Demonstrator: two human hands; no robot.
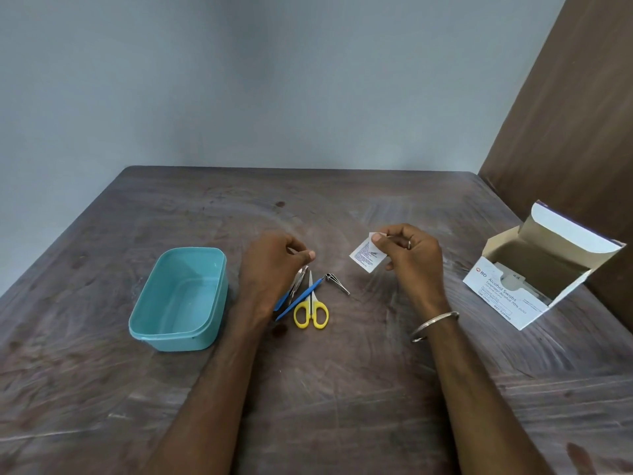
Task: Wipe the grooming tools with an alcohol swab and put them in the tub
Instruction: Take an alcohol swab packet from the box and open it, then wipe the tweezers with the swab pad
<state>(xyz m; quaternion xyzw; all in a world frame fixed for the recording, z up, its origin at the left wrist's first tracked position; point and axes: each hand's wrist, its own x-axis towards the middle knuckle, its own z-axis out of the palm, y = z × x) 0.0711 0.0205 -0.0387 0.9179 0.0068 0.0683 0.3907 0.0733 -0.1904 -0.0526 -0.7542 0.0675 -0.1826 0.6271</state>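
My right hand (409, 258) pinches a small white alcohol swab packet (367, 256) above the table. My left hand (274, 265) hovers to its left with fingers curled and thumb against them; I see nothing plainly held in it. Beneath and beside the left hand lie the grooming tools: yellow-handled scissors (311, 311), a thin blue-handled tool (298, 301) crossing them, a metal nail clipper (297, 280) partly hidden by the hand, and a small metal tool (337, 283). The teal tub (191, 250) stands to the left, with nothing in it.
An open white box of alcohol swabs (496, 293) sits at the right, near a brown wooden panel (565, 114). The dark wooden table (325, 389) ends at a grey wall behind. A metal bangle (433, 325) is on my right wrist.
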